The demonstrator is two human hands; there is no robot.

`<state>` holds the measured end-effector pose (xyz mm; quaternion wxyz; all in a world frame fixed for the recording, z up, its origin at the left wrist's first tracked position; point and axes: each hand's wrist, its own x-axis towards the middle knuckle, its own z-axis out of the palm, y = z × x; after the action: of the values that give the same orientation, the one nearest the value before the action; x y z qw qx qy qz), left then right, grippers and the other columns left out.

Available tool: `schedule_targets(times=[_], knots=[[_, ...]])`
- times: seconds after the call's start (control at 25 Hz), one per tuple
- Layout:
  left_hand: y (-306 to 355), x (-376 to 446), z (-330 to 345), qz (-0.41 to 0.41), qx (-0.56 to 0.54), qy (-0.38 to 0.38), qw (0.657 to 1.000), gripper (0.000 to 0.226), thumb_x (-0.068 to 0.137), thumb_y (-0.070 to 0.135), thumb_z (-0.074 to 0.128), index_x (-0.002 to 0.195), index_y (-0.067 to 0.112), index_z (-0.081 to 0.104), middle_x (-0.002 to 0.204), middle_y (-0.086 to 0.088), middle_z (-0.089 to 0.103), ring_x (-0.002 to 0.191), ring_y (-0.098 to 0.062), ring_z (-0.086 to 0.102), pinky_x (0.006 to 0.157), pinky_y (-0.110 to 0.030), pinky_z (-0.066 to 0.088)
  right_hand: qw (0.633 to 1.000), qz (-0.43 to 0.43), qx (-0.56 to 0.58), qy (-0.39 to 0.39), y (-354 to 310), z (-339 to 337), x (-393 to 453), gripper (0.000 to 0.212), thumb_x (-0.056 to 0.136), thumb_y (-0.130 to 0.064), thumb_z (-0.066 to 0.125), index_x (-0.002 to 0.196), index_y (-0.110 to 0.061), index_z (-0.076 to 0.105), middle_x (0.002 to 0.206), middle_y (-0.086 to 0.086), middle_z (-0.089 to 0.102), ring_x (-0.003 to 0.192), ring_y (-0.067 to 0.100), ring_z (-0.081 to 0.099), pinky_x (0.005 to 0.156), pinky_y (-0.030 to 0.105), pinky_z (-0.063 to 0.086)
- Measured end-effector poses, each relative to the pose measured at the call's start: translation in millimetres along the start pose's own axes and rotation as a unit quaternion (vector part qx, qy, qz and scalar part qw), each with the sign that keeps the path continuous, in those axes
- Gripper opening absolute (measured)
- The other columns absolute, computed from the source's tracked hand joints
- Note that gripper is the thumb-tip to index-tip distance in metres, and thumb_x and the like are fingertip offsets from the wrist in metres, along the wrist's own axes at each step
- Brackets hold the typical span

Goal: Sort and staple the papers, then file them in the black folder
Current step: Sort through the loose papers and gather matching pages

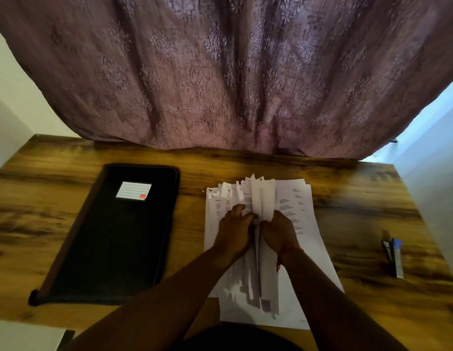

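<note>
Wooden desk (245, 163): one black folder (114, 236), one stapler (393, 254).

Matt black folder (111, 239), wood-grain table (372, 211)

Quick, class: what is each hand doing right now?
Left hand: grips the fanned papers.
Right hand: grips the same papers.

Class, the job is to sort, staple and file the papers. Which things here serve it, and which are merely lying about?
Serve the job: papers, black folder, stapler, left hand, right hand.

Merely there: curtain, wooden desk.
</note>
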<state>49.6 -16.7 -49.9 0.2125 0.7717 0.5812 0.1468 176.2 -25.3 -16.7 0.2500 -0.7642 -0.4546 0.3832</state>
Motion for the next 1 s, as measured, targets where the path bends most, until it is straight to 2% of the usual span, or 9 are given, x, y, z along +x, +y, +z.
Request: schedule_targets(times=[0.16, 0.28, 0.36, 0.48, 0.6, 0.84, 1.0], knots=[[5, 0, 2, -0.036, 0.001, 0.029, 0.999, 0.043, 0.092, 0.023, 0.064, 0.133, 0.021, 0.053, 0.153, -0.008, 0.033, 0.135, -0.033, 0.041, 0.109, -0.047, 0.043, 1.0, 0.007, -0.006, -0.007, -1, 1, 0, 0.037, 0.092, -0.016, 0.06, 0.127, -0.008, 0.053, 0.124, 0.013, 0.059, 0.117, 0.032, 0.055, 0.098, 0.039, 0.048], [12, 0, -1, -0.019, 0.025, 0.022, 0.999, 0.056, 0.091, 0.025, 0.066, 0.142, 0.02, 0.044, 0.145, -0.008, 0.043, 0.13, -0.031, 0.047, 0.109, -0.042, 0.043, 1.0, 0.003, 0.01, -0.012, 1, 1, 1, 0.04, 0.091, -0.016, 0.062, 0.13, -0.009, 0.052, 0.125, 0.013, 0.058, 0.118, 0.032, 0.054, 0.099, 0.04, 0.048], [17, 1, -3, -0.045, -0.004, 0.031, 0.998, 0.063, 0.091, 0.026, 0.066, 0.146, 0.018, 0.037, 0.138, -0.01, 0.051, 0.125, -0.029, 0.051, 0.106, -0.042, 0.045, 1.0, 0.002, 0.016, -0.014, 4, 1, 2, 0.041, 0.091, -0.016, 0.062, 0.131, -0.01, 0.052, 0.125, 0.013, 0.059, 0.119, 0.032, 0.054, 0.099, 0.04, 0.048], [20, 2, -3, -0.101, -0.047, 0.011, 0.994, 0.05, 0.095, 0.027, 0.062, 0.141, 0.019, 0.042, 0.133, -0.008, 0.057, 0.123, -0.028, 0.055, 0.104, -0.044, 0.047, 1.0, -0.004, 0.022, -0.011, 5, 1, 1, 0.041, 0.091, -0.013, 0.062, 0.131, -0.011, 0.052, 0.126, 0.013, 0.058, 0.121, 0.032, 0.053, 0.1, 0.04, 0.047], [18, 8, -3, -0.173, -0.118, -0.026, 0.977, 0.028, 0.099, 0.027, 0.056, 0.125, 0.017, 0.056, 0.128, -0.007, 0.062, 0.12, -0.028, 0.056, 0.107, -0.044, 0.044, 0.999, -0.019, 0.04, -0.001, 4, 2, -1, 0.043, 0.09, -0.013, 0.065, 0.131, -0.013, 0.053, 0.127, 0.012, 0.059, 0.121, 0.031, 0.054, 0.099, 0.04, 0.047], [7, 16, 1, -0.236, -0.193, -0.07, 0.95, 0.033, 0.091, 0.041, 0.065, 0.117, 0.021, 0.061, 0.122, -0.002, 0.064, 0.116, -0.025, 0.058, 0.104, -0.041, 0.044, 0.998, -0.038, 0.047, 0.008, 3, 3, -5, 0.04, 0.093, -0.021, 0.062, 0.132, -0.016, 0.052, 0.129, 0.009, 0.059, 0.122, 0.029, 0.054, 0.099, 0.043, 0.048], [8, 12, 0, -0.217, -0.169, -0.052, 0.96, 0.027, 0.093, 0.035, 0.065, 0.116, 0.022, 0.06, 0.124, -0.001, 0.064, 0.118, -0.024, 0.057, 0.104, -0.039, 0.044, 0.999, -0.042, -0.012, 0.016, 1, 2, -6, 0.034, 0.095, -0.021, 0.06, 0.128, -0.015, 0.054, 0.126, 0.008, 0.06, 0.121, 0.029, 0.056, 0.101, 0.044, 0.047]])
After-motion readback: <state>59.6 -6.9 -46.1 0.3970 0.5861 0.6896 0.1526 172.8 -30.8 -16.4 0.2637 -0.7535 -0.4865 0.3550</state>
